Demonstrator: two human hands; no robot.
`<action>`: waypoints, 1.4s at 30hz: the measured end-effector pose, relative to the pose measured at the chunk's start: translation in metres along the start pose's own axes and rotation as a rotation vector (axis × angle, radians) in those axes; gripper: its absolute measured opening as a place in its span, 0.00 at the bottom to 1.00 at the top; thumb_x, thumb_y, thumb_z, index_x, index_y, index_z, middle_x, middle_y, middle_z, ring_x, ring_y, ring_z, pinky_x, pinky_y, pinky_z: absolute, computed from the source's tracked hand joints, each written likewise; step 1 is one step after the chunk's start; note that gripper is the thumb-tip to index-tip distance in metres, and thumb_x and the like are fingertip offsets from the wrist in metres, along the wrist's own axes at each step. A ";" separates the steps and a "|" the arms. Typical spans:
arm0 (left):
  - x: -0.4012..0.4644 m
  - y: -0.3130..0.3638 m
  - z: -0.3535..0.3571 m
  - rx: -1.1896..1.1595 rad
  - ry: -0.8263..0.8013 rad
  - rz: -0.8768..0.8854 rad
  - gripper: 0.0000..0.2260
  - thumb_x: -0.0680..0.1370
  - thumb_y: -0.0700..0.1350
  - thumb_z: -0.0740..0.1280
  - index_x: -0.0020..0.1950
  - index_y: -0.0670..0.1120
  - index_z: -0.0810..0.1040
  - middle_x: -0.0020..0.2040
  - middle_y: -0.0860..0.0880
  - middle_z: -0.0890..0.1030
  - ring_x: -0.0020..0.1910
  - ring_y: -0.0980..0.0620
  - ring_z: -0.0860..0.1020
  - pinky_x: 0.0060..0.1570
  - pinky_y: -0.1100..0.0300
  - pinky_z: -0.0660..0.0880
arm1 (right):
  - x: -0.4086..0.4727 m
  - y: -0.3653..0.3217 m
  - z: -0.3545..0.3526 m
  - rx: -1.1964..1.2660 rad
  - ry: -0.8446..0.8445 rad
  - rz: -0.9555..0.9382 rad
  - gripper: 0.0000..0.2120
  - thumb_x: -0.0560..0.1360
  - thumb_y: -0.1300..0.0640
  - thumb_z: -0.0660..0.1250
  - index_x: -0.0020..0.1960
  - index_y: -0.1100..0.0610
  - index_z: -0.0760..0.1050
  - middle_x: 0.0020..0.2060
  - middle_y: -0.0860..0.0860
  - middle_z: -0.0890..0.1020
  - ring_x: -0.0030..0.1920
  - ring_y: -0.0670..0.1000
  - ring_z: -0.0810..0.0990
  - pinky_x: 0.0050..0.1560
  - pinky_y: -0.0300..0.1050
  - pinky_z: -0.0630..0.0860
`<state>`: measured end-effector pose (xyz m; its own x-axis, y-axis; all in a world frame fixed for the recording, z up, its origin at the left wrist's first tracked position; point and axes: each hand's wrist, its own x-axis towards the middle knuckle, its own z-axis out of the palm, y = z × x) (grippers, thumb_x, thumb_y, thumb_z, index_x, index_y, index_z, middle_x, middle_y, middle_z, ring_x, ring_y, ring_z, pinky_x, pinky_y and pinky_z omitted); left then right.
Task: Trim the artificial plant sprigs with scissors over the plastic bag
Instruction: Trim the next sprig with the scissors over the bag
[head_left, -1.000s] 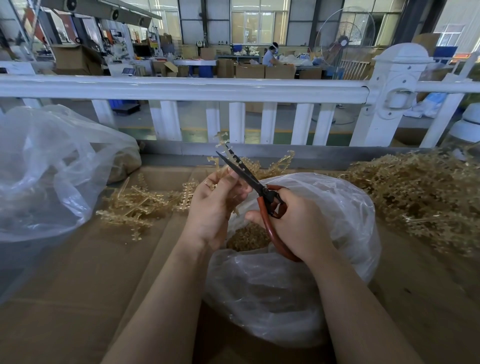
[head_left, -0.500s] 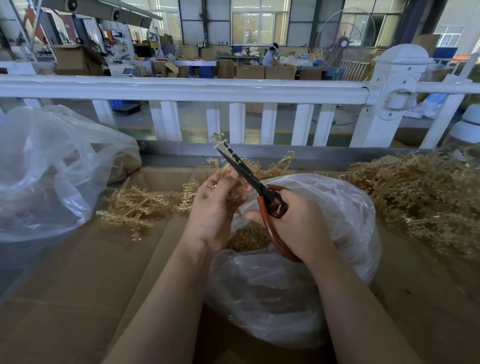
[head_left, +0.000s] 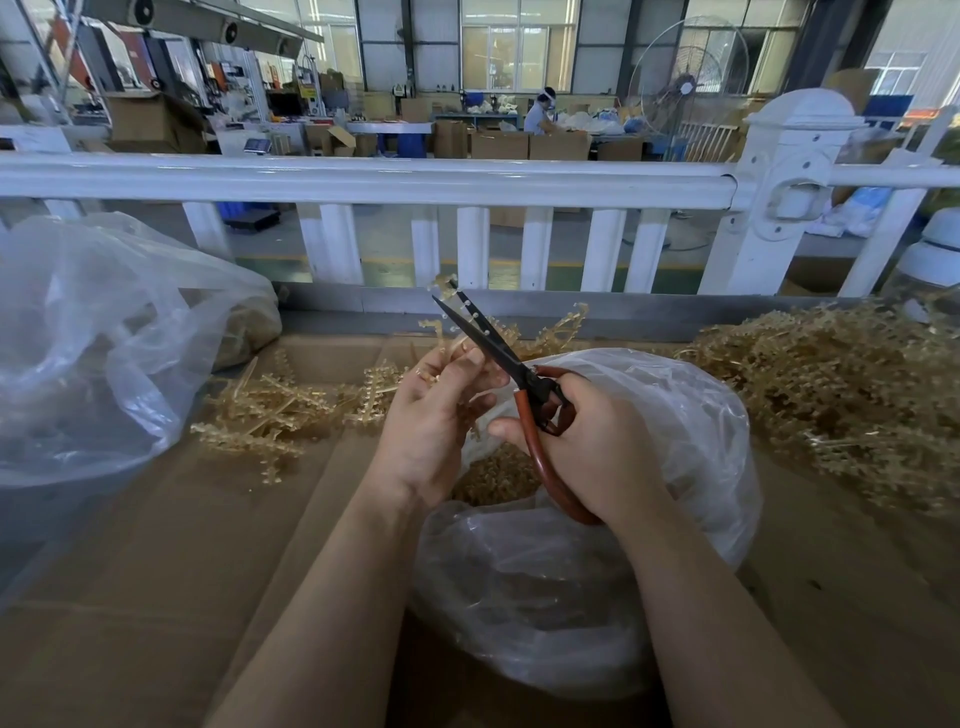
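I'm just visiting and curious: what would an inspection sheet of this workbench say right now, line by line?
Surface: brown cardboard sheets cover the bench.
Job's things: scissors with red handles, blades nearly closed, raised over the open plastic bag, which holds golden trimmings; a sprig pokes up past the blade tips.
Clutter: loose sprigs left of the bag, a large sprig heap on the right, a second clear bag far left.
Grippers: left hand holds the sprig; right hand grips the scissors.
Cables: nothing seen.
Surroundings: white railing behind the bench; beyond it cardboard boxes, a standing fan and a seated worker.
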<state>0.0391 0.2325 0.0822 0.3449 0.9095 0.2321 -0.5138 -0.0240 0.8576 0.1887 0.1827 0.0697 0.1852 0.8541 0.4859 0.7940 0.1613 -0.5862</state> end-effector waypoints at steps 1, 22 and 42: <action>0.000 -0.001 0.000 -0.016 -0.014 -0.014 0.02 0.76 0.45 0.68 0.46 0.48 0.79 0.45 0.49 0.81 0.42 0.54 0.78 0.38 0.61 0.72 | 0.000 0.001 0.000 -0.014 0.013 -0.004 0.37 0.60 0.18 0.57 0.48 0.48 0.78 0.39 0.41 0.81 0.39 0.40 0.78 0.38 0.30 0.71; 0.000 0.001 0.003 -0.071 0.014 -0.030 0.03 0.75 0.45 0.68 0.48 0.48 0.78 0.43 0.51 0.82 0.41 0.55 0.79 0.42 0.60 0.73 | -0.001 0.005 0.001 0.045 0.083 -0.088 0.31 0.65 0.24 0.64 0.43 0.53 0.79 0.37 0.42 0.82 0.38 0.42 0.80 0.41 0.30 0.74; -0.003 0.002 0.001 0.009 -0.102 -0.186 0.17 0.68 0.39 0.77 0.55 0.45 0.80 0.48 0.43 0.85 0.46 0.46 0.84 0.44 0.57 0.81 | 0.008 -0.010 -0.007 0.707 -0.001 0.324 0.01 0.74 0.59 0.75 0.45 0.57 0.83 0.32 0.47 0.85 0.36 0.45 0.85 0.39 0.31 0.77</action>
<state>0.0378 0.2297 0.0835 0.5107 0.8521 0.1141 -0.4271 0.1363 0.8938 0.1861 0.1845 0.0840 0.3444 0.9127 0.2199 0.1420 0.1809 -0.9732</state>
